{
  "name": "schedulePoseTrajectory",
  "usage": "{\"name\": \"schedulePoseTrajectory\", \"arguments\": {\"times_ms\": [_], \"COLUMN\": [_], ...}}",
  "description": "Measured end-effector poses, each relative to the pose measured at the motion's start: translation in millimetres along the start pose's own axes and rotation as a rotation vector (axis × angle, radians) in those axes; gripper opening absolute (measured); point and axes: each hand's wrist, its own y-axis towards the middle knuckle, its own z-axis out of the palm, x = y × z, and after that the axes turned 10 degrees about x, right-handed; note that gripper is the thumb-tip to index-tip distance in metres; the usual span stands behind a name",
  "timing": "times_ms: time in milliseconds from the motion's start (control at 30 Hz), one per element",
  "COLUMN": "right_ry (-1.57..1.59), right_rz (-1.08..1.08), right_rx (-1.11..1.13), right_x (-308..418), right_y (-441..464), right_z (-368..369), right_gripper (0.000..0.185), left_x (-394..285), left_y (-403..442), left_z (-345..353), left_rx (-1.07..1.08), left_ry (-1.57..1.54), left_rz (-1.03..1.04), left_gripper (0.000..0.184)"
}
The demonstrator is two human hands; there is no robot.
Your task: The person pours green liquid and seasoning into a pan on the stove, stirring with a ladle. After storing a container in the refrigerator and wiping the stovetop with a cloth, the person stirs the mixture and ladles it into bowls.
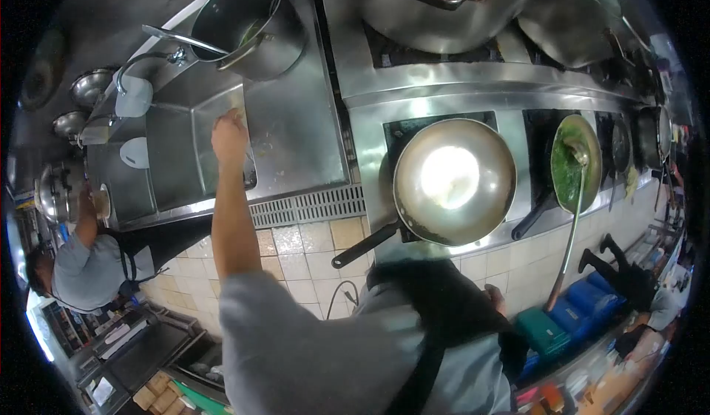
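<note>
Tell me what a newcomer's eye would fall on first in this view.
First, the wide wok near the middle, with a bright glare in its bowl. Next, to its right, the pan of green food, a long-handled ladle dipping into it. On the left, the person's left hand is stretched out to the edge of the sink.

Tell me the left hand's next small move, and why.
Probably brush the small specks on the steel counter toward the sink: the left hand is at the sink's edge, right beside them. Whether that hand grips anything is hard to tell.
</note>
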Motion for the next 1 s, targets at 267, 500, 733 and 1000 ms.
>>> {"name": "schedulePoseTrajectory", "arguments": {"times_ms": [267,500,733,1000], "right_ry": [-0.212,-0.158,-0.116,-0.189], "right_rz": [0.168,0.16,0.138,-0.098], "right_rx": [0.128,-0.093,-0.12,-0.266], "right_x": [-6,-2,12,59], "right_y": [-14,-31,-39,-71], "right_z": [19,32,46,12], "right_gripper": [0.039,0.035,0.033,0.026], "left_x": [-57,34,11,-80], "left_y": [-142,-62,-29,-86], "left_z": [91,63,-6,-16], "left_rx": [0.076,-0.027,-0.313,-0.054], "left_ry": [-0.001,0.026,-0.176,-0.061], "left_rz": [0.749,0.359,0.378,0.482], "left_gripper": [0.054,0.043,0.042,0.067]}}
